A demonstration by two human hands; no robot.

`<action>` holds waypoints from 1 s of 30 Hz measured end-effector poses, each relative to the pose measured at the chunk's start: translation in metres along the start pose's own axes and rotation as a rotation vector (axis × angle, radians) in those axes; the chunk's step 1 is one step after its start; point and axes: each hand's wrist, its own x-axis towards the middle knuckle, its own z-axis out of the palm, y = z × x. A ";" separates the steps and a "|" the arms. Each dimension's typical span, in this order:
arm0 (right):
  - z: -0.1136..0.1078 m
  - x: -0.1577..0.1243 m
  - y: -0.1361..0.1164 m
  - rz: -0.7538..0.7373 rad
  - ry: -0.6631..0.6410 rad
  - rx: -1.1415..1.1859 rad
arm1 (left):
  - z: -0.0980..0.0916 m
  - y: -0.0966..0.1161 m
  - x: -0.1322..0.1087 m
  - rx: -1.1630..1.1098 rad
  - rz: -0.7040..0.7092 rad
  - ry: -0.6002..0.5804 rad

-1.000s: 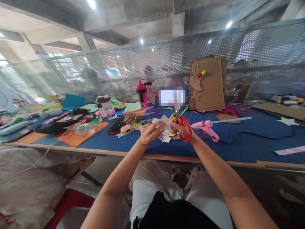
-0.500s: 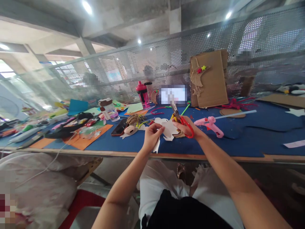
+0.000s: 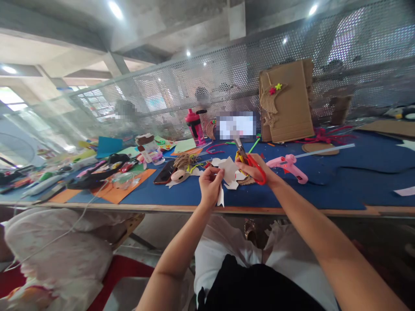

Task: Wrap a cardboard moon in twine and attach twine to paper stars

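Pinched in my left hand (image 3: 210,182) is a white piece of paper (image 3: 229,171) with a cut, jagged outline; a narrow end of it hangs below my fingers. My right hand (image 3: 251,167) is closed around a pair of scissors (image 3: 259,172) with red and yellow handles. Its blades point up and away from me, clear of the paper. Beneath the paper, a brown twine-covered piece (image 3: 247,180) partly shows on the blue table mat.
To the right lies a pink glue gun (image 3: 292,167) with a clear glue stick. A phone (image 3: 164,172) and twine bundle (image 3: 185,160) lie left. Behind stand a pink bottle (image 3: 193,126), a lit blurred screen (image 3: 236,125) and cardboard sheets (image 3: 292,103). Orange paper (image 3: 136,183) lies further left.
The paper has turned in my left hand, showing a different, narrower outline. My right hand still holds the scissors near it. The whole view has shifted slightly.
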 end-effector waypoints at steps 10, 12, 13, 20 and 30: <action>-0.001 0.000 0.000 -0.062 -0.046 -0.016 | -0.005 -0.003 -0.003 -0.260 -0.411 -0.203; -0.001 -0.001 -0.001 -0.072 -0.067 -0.014 | -0.007 -0.005 -0.005 -0.300 -0.575 -0.431; -0.001 -0.001 -0.001 -0.078 -0.075 -0.017 | -0.008 -0.006 -0.006 -0.324 -0.630 -0.522; 0.002 0.000 0.003 -0.108 -0.120 0.015 | 0.009 0.006 -0.019 -0.457 -0.552 -0.464; 0.011 -0.005 0.011 0.169 -0.204 0.338 | -0.004 0.029 0.019 -0.219 -0.017 -0.070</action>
